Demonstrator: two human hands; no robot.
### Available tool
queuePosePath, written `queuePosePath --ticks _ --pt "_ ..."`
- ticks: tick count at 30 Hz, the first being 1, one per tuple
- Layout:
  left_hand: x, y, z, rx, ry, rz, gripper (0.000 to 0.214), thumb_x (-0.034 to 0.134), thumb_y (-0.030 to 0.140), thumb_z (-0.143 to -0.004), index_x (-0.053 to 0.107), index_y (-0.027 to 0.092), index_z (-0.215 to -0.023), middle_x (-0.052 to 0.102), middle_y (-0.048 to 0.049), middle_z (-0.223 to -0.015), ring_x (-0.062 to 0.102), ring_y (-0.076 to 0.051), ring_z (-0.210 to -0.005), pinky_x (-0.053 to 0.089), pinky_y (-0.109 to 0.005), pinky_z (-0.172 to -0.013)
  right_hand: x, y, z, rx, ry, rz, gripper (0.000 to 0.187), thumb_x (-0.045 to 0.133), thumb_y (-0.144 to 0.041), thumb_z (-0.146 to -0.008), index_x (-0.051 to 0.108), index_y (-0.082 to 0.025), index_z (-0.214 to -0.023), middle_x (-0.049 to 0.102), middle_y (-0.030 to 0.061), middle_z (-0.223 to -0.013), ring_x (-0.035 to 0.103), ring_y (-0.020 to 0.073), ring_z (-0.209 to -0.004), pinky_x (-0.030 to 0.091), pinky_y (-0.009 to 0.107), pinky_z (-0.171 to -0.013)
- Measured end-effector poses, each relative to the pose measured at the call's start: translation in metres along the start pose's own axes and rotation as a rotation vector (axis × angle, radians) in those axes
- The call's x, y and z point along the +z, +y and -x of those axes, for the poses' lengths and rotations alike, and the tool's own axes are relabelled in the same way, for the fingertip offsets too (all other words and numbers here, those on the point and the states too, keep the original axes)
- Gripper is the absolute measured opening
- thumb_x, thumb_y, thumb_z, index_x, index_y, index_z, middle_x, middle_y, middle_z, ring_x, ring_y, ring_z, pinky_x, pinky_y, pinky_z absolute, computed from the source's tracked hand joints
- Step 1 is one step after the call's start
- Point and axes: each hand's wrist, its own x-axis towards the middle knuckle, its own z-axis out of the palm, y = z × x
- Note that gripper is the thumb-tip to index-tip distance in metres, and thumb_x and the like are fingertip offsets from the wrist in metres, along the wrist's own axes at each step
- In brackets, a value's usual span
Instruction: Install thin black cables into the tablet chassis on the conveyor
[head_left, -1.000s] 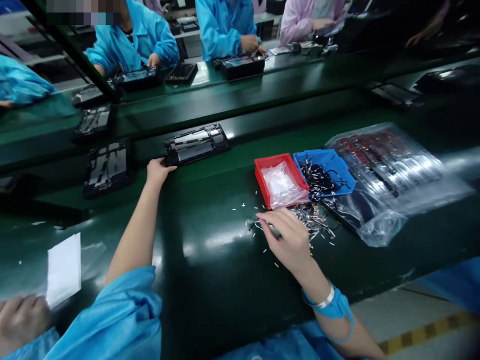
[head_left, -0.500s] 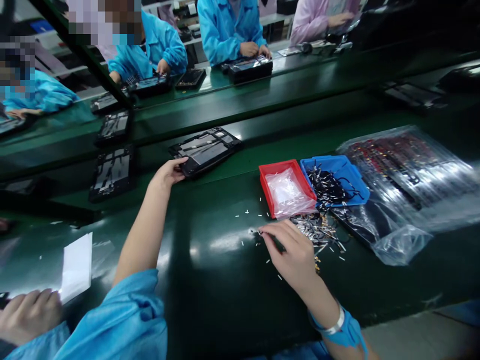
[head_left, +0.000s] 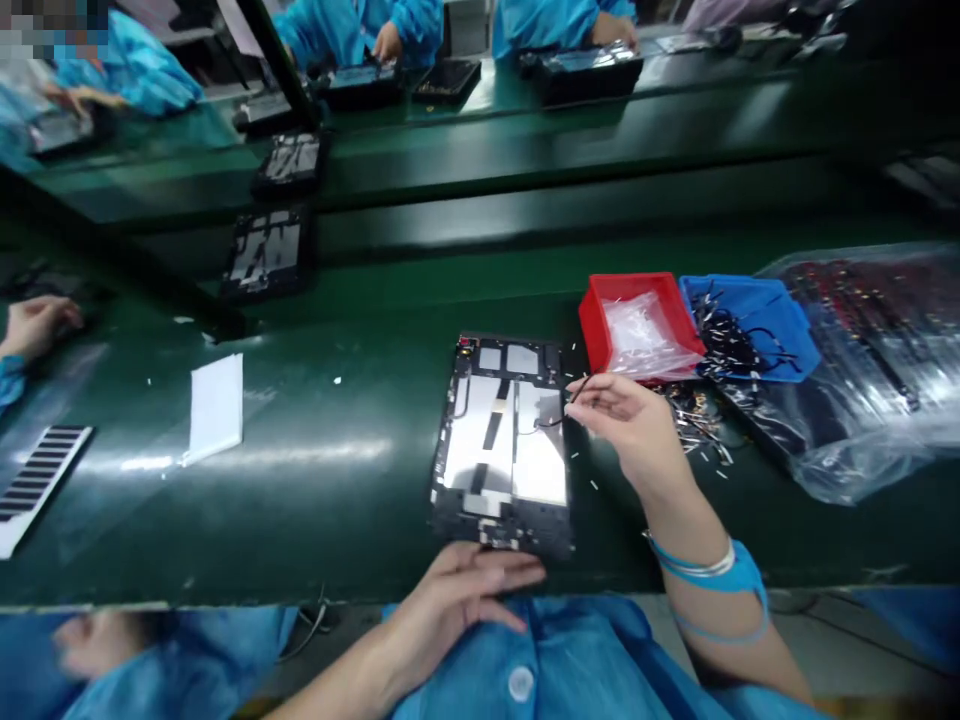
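Observation:
An opened tablet (head_left: 480,440) lies on the green bench in front of me, its inside with silvery battery panels facing up. My left hand (head_left: 480,590) is open, fingers stretched out along the tablet's near edge; whether they touch it I cannot tell. Between the fingertips of my right hand (head_left: 626,415), at the tablet's right side, is a thin black cable (head_left: 581,388). Behind that hand a heap of small cables (head_left: 694,415) is spread on the bench, beside a red bin (head_left: 592,320) with a clear bag and a blue bin (head_left: 799,335) of black cables.
A large clear plastic bag of parts (head_left: 892,350) lies at the right. To the left are a folded white paper (head_left: 216,408) and a black-striped sheet (head_left: 41,480). More opened tablets (head_left: 268,250) sit farther back. A co-worker's hand (head_left: 41,325) shows at far left; others work opposite.
The tablet has come from the back of the bench to right before me, and my left hand has let go of its side. My right hand now has a black cable at the tablet's edge.

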Motion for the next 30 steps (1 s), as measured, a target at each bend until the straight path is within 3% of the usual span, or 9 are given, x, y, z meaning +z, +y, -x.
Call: queuePosePath --ticks 3,5,7,10,13,18,23,30 --pt "-0.005 0.000 0.014 -0.155 -0.348 -0.110 0.040 0.073 0.031 -0.076 0.069 0.015 -0.113 0.066 -0.0182 -0.120 0.062 -0.031 -0.115 0.054 -0.032 -0.081 0.019 -0.001 0.005 0.111 -0.168 -0.026 0.023 0.080 -0.027 -0.062 0.066 -0.019 -0.080 0.069 0.0006 -0.070 0.060 0.0110 -0.058 0.049 0.023 -0.049" --pt "-0.009 0.013 0.022 -0.020 -0.416 -0.366 0.029 0.066 0.032 -0.084 0.072 0.016 -0.107 0.070 -0.0153 -0.113 0.066 -0.027 -0.107 0.052 -0.033 -0.085 0.031 -0.003 0.009 0.148 -0.252 0.000 0.025 0.079 -0.026 -0.063 0.067 -0.019 -0.083 0.067 -0.0007 -0.067 0.060 0.0104 -0.057 0.049 0.024 -0.050" --pt "-0.015 0.031 0.027 0.311 -0.294 -0.663 0.021 0.058 0.029 -0.090 0.073 0.019 -0.100 0.073 -0.0111 -0.102 0.068 -0.023 -0.097 0.052 -0.035 -0.086 0.042 -0.004 0.011 0.168 -0.304 0.039 0.025 0.077 -0.026 -0.064 0.067 -0.019 -0.085 0.066 -0.0010 -0.066 0.060 0.0104 -0.058 0.049 0.024 -0.051" --pt "-0.028 0.056 0.025 0.879 0.060 -1.011 0.017 0.054 0.021 -0.091 0.070 0.020 -0.095 0.072 -0.0083 -0.097 0.068 -0.020 -0.092 0.053 -0.035 -0.085 0.053 -0.002 0.013 0.195 -0.318 0.075 0.026 0.075 -0.025 -0.065 0.066 -0.018 -0.088 0.064 -0.0018 -0.066 0.060 0.0103 -0.059 0.049 0.025 -0.053" --pt "-0.044 0.074 0.011 1.152 0.224 -1.333 0.018 0.053 0.017 -0.090 0.066 0.018 -0.103 0.070 -0.0104 -0.104 0.066 -0.021 -0.098 0.053 -0.037 -0.088 0.061 0.000 0.015 0.212 -0.289 0.109 0.026 0.072 -0.023 -0.066 0.065 -0.018 -0.090 0.063 -0.0027 -0.065 0.058 0.0094 -0.057 0.047 0.026 -0.053" --pt "-0.061 0.085 -0.010 1.163 0.225 -1.818 0.029 0.047 0.020 -0.092 0.058 0.012 -0.118 0.064 -0.0171 -0.120 0.063 -0.028 -0.105 0.055 -0.043 -0.083 0.070 0.005 0.017 0.244 -0.278 0.183 0.024 0.069 -0.020 -0.068 0.064 -0.017 -0.091 0.061 -0.0033 -0.063 0.055 0.0088 -0.055 0.044 0.025 -0.050" --pt "-0.064 0.080 -0.014 1.184 0.142 -1.873 0.036 0.044 0.018 -0.093 0.052 0.012 -0.127 0.061 -0.0172 -0.127 0.061 -0.028 -0.111 0.053 -0.043 -0.085 0.076 0.012 0.014 0.203 -0.269 0.208 0.022 0.068 -0.022 -0.069 0.064 -0.017 -0.091 0.061 -0.0031 -0.064 0.056 0.0096 -0.058 0.045 0.026 -0.055" --pt "-0.062 0.079 -0.017 1.232 0.161 -2.015 0.043 0.040 0.010 -0.089 0.052 0.011 -0.130 0.062 -0.0186 -0.122 0.060 -0.029 -0.111 0.051 -0.040 -0.082 0.080 0.014 0.008 0.156 -0.273 0.320 0.022 0.064 -0.017 -0.071 0.065 -0.018 -0.092 0.061 -0.0037 -0.064 0.054 0.0090 -0.057 0.043 0.026 -0.055"
